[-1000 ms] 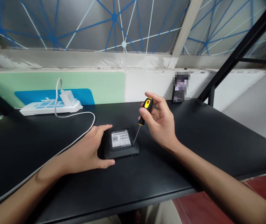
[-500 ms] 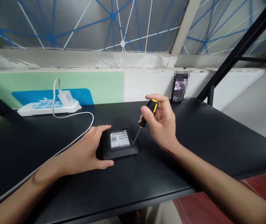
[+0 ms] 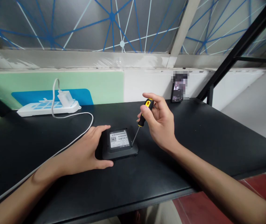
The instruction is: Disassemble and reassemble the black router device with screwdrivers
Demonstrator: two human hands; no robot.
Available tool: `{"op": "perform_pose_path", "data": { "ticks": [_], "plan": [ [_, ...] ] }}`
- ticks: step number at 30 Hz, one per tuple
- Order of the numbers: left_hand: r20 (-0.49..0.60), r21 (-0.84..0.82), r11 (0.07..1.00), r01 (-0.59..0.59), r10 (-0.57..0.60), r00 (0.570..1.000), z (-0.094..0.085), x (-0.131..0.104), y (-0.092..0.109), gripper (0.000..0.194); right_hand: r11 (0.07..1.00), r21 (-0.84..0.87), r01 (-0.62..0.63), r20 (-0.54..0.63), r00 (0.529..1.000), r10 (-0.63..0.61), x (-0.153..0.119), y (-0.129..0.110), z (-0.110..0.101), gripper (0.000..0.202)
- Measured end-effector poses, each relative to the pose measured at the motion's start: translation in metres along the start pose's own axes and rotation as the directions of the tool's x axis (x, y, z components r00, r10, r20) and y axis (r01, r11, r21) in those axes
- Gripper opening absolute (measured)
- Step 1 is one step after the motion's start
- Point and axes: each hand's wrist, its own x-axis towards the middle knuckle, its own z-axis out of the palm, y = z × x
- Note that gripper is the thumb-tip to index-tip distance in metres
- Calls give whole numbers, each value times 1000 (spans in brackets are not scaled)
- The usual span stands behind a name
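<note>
A flat black electronic device with a white label carrying a QR code and barcodes lies on the black table. My left hand braces it from the left, thumb along the near edge and fingers at the far edge. My right hand is wrapped round the black and yellow handle of a screwdriver. The shaft slants down to the left, and its tip meets the device by the label's right near corner. Whether a screw sits under the tip is too small to tell.
A white power strip with a plugged-in charger stands at the back left. Its white cable runs forward past my left arm. A phone leans upright against the back wall. A black metal frame rises at the right.
The screwdriver handle has turned in my right hand, showing a different yellow patch, and leans slightly further left. My left hand and the device hold their place.
</note>
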Motion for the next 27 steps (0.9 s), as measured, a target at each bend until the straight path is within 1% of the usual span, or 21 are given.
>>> {"op": "perform_pose_path", "data": {
  "ticks": [2, 4, 8, 12, 16, 22, 24, 27],
  "plan": [
    [4, 1, 1000, 1, -1, 1000, 0, -1, 0, 100, 1000, -20, 13, -20, 1000, -13, 1, -1, 0, 27],
    [4, -4, 1000, 3, -2, 1000, 0, -1, 0, 100, 1000, 5, -7, -16, 1000, 7, 1, -1, 0, 25],
    [1, -6, 1000, 1, -1, 1000, 0, -1, 0, 101, 993, 98, -67, 26, 998, 65, 1, -1, -1, 29],
    [-7, 1, 1000, 10, -10, 1000, 0, 0, 0, 101, 988, 123, -90, 47, 995, 85, 0, 2, -2, 34],
    [-2, 7, 1000, 15, -15, 1000, 0, -1, 0, 101, 989, 111, -93, 46, 995, 88, 2, 3, -2, 35],
    [-1, -10, 1000, 5, -5, 1000, -1, -1, 0, 100, 1000, -18, -25, 0, 1000, 25, 2, 0, -2, 29],
    [0, -8, 1000, 6, -6, 1000, -1, -1, 0, 100, 1000, -13, -18, 6, 1000, 18, 2, -1, -2, 28],
    [5, -5, 1000, 11, -11, 1000, -1, 0, 1, 99, 997, 47, -60, 41, 997, 58, 1, 0, -2, 32]
  ]
}}
